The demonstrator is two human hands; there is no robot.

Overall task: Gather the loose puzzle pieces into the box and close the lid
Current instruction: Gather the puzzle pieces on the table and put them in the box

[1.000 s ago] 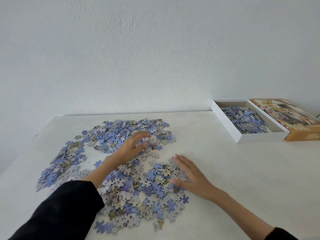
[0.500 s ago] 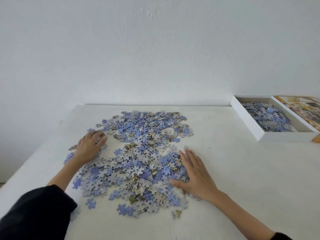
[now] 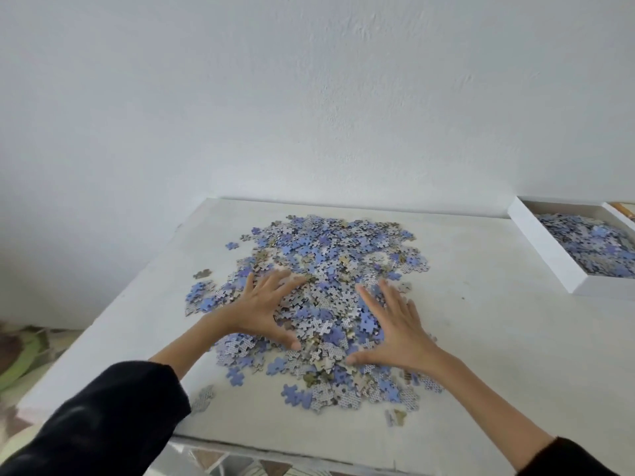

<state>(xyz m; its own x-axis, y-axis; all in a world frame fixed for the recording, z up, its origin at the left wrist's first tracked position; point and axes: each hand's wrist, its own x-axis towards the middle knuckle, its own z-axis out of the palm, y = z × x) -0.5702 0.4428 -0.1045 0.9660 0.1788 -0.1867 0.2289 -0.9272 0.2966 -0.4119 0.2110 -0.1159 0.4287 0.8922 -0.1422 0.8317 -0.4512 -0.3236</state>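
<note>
Saw the loose puzzle pieces point(image 3: 326, 269) heaped in a wide blue-and-grey drift across the middle of the table point(image 3: 498, 355). Found the left hand point(image 3: 263, 305) flat on the drift's left flank and the right hand point(image 3: 395, 326) flat on its right. Fingers were straight and spread, thumbs angled toward each other, gripping nothing (pressing, not pinching). Noted a stray piece point(image 3: 202, 273) lying apart off the left flank and a second stray piece point(image 3: 395, 416) near the front edge.

Spotted the white box point(image 3: 546, 255) well apart at the table's far right, open and already part filled with pieces. Made out only an orange sliver point(image 3: 623, 210) beyond it, possibly the lid (too cropped to say).

Judged the step in hand as raking the drift into a tighter mound between both hands. Reckoned the next move called for cupping the hands under a load, lifting it and carrying it right to the box, leaving the strays for a later sweep.
</note>
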